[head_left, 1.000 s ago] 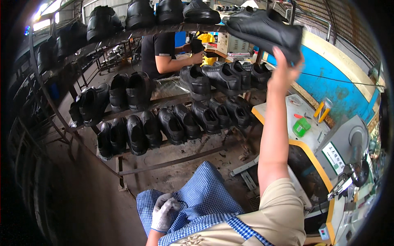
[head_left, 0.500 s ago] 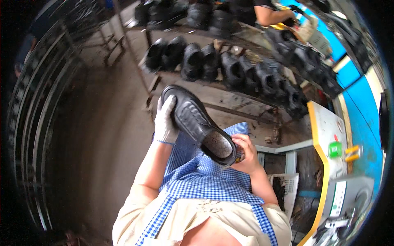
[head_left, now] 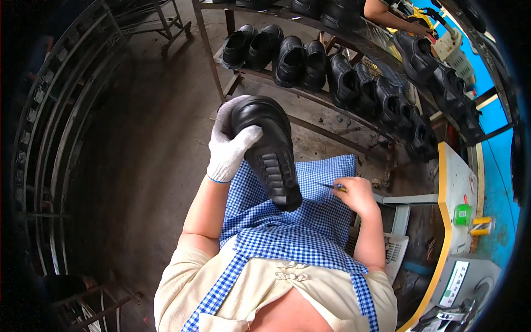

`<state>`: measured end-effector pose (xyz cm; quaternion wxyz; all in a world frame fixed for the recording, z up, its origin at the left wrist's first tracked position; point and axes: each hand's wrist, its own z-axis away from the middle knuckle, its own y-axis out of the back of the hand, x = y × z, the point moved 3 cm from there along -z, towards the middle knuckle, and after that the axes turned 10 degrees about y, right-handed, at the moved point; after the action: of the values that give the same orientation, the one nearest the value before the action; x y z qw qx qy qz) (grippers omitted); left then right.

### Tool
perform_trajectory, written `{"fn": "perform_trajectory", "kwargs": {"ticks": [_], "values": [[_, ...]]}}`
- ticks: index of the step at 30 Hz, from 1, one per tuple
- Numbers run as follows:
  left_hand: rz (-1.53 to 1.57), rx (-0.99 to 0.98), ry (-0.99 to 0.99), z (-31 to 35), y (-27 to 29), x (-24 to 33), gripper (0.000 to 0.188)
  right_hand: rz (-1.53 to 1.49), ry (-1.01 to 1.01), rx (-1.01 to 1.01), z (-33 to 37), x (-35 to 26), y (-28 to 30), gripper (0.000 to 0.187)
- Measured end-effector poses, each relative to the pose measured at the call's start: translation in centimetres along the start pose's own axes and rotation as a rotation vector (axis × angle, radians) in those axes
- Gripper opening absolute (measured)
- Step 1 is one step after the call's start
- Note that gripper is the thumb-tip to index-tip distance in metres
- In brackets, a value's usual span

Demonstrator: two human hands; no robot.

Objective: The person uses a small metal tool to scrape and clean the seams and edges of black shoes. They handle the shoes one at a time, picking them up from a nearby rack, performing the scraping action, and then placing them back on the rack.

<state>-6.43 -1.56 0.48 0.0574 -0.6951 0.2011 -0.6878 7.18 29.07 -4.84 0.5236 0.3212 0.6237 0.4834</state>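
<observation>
A black leather shoe (head_left: 267, 138) is held up in front of my apron (head_left: 326, 171). My left hand (head_left: 229, 141), in a white knit glove, is closed round its upper end with the thumb across it. A row of raised ridges on the shoe faces me, and its opening is out of sight. Bare and to the right, my right hand (head_left: 358, 195) pinches a small pointed tool (head_left: 333, 187) with a dark tip and some yellow on its handle. The tool is apart from the shoe. Its exact kind is too small to make out.
Ahead stands a metal rack (head_left: 310, 123) with rows of black shoes (head_left: 289, 61). A yellow-edged worktable (head_left: 445, 221) at right carries a green container (head_left: 462, 214) and a grey machine (head_left: 470, 282). Metal rails (head_left: 41, 166) curve along the left. Another person's arm (head_left: 387, 16) shows at the far right.
The shoe has turned over, hiding its opening and showing ridges. My right hand has left the shoe's heel and moved right, its tool now in view. The left hand has shifted its grip.
</observation>
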Motion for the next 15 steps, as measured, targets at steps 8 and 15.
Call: {"fn": "perform_trajectory", "kwargs": {"ticks": [8, 15], "values": [[-0.233, -0.398, 0.196, 1.3, -3.1, 1.0, 0.067, -0.426, 0.308, 0.53, -2.0, -5.9, 6.8, 0.031], [-0.328, -0.638, 0.17, 2.1, -5.9, -0.8, 0.068, -0.243, 0.674, 0.427, -4.2, -9.1, 11.2, 0.036]]}}
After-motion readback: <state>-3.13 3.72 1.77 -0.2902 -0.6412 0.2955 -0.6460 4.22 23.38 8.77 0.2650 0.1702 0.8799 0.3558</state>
